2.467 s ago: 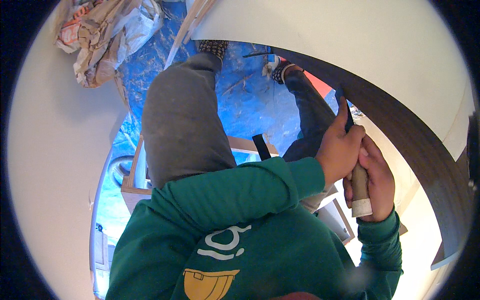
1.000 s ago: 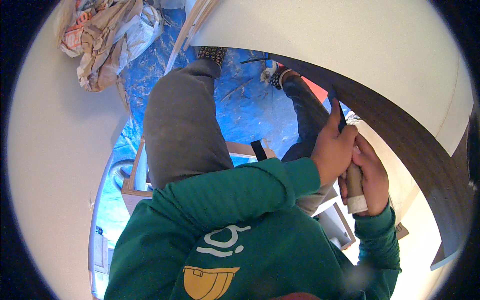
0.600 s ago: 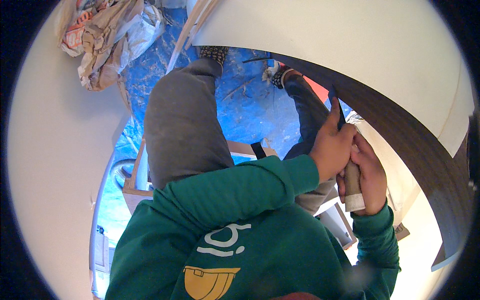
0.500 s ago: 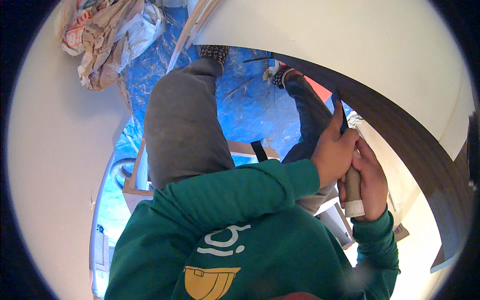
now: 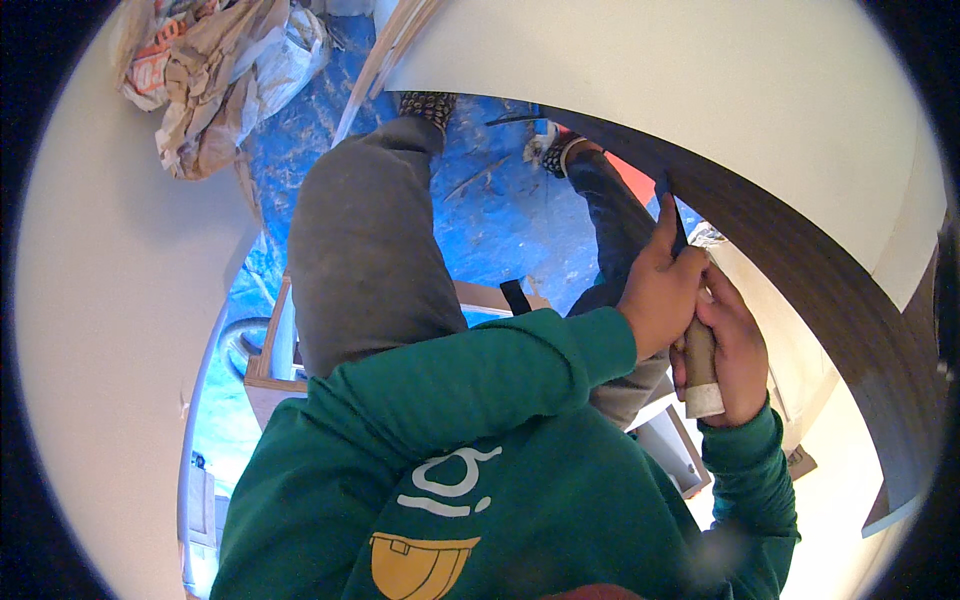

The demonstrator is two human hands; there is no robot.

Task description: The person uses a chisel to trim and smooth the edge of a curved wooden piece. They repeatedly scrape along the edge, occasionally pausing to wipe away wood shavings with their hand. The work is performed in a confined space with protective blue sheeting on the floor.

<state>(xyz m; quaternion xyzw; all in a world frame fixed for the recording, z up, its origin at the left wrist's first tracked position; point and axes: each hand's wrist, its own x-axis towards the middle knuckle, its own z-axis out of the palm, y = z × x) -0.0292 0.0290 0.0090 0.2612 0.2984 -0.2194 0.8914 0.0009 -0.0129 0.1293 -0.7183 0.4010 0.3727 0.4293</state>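
Right hand point(image 5: 742, 350): I see it wrapped round the bladed tool point(image 5: 703, 345) at its tan handle.
Left hand point(image 5: 658, 305): grasping farther forward, index finger laid along the dark blade point(image 5: 680, 238).
Blade tip: at the dark wood-grain strip point(image 5: 775, 225), right of the legs point(image 5: 370, 240); I can't confirm contact.
Tool feel: I'd judge it light, stiff, not slippery; best held by the handle, fingers clear of the edges.
Blue sheet point(image 5: 510, 215): crumpled beneath the feet.

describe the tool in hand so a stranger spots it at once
Find the dark brown board running down the right side. Just left of it, the right hand grips a hand tool, with the left hand at its dark blade. Unlike the board, it has a tan cylindrical handle with a whitish end.
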